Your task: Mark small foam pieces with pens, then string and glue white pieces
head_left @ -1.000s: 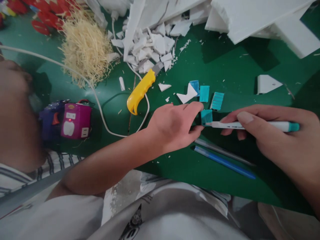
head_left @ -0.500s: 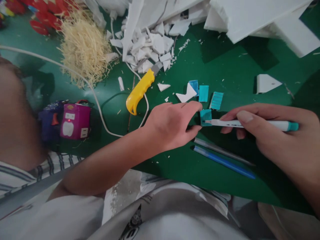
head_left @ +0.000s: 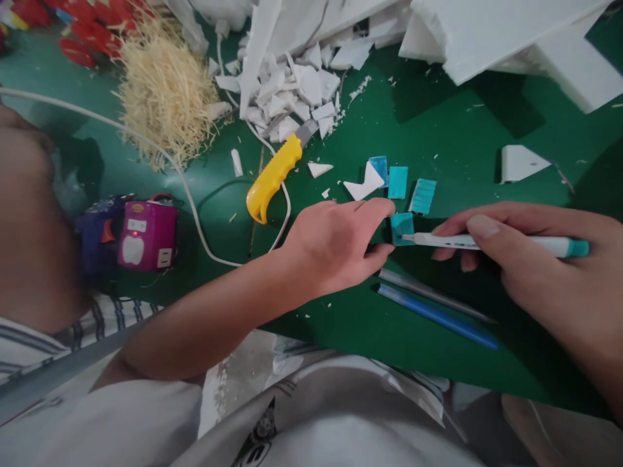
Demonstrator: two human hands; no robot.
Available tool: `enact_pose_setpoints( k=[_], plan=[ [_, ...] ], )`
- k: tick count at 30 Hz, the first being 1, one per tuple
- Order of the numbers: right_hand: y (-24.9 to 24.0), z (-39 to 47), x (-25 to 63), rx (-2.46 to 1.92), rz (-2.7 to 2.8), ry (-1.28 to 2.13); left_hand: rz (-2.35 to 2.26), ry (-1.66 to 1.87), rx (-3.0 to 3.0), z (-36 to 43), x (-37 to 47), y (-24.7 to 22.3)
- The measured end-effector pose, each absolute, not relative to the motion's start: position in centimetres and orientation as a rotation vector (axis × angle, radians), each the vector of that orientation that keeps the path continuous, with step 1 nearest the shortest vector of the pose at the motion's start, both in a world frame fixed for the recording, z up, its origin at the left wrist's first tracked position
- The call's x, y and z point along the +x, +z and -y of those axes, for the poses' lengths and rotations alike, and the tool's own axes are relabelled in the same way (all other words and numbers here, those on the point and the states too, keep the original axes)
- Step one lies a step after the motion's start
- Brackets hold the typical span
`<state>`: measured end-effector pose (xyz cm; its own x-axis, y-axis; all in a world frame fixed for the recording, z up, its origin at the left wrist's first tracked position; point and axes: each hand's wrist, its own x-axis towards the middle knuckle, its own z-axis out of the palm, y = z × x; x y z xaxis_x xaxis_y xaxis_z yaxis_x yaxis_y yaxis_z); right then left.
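Two bare hands are at work over a smooth green worktop point(head_left: 467, 143). On the left hand point(head_left: 335, 248), thumb and index finger bracket a small, square-faced teal block point(head_left: 402, 226) at its left end, apparently gripping it. The right hand point(head_left: 545, 275) has its fingers closed on a slim white marker with a teal end point(head_left: 452, 241), tip at the block's upper face. Step in hand, as judged: colouring that face. The next move calls for a steady left hold and light, even strokes.

Materials: just beyond the left fingers lie a flat blue rectangle point(head_left: 380, 167), a plain teal rectangle point(head_left: 398, 182) and a striped teal piece point(head_left: 424, 196). Beyond and left of these fingers rests a yellow cutter with a ribbed handle point(head_left: 273, 181); farther out, jagged white foam scraps point(head_left: 309, 86) and coarse, tangled pale straw point(head_left: 165, 97). Nearer the wearer lies a slender blue pen point(head_left: 438, 316).
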<state>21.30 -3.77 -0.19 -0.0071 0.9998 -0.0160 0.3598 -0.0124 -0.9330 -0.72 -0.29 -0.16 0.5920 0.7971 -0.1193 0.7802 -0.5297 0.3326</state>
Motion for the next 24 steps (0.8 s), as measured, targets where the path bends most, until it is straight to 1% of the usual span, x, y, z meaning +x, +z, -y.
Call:
enact_pose_setpoints(
  k=[6, 12, 24],
  plan=[
    [0.16, 3.89, 21.30, -1.547, 1.467, 1.044, -1.277, 0.061, 2.488, 0.24, -0.64, -0.21],
    [-0.34, 3.87, 21.42, -1.452, 1.525, 1.005, -1.277, 0.092, 2.509, 0.31, -0.64, -0.39],
    [-0.40, 3.82, 21.43, -1.445, 1.539, 1.015, -1.279, 0.081, 2.497, 0.30, -0.66, -0.38]
  ],
)
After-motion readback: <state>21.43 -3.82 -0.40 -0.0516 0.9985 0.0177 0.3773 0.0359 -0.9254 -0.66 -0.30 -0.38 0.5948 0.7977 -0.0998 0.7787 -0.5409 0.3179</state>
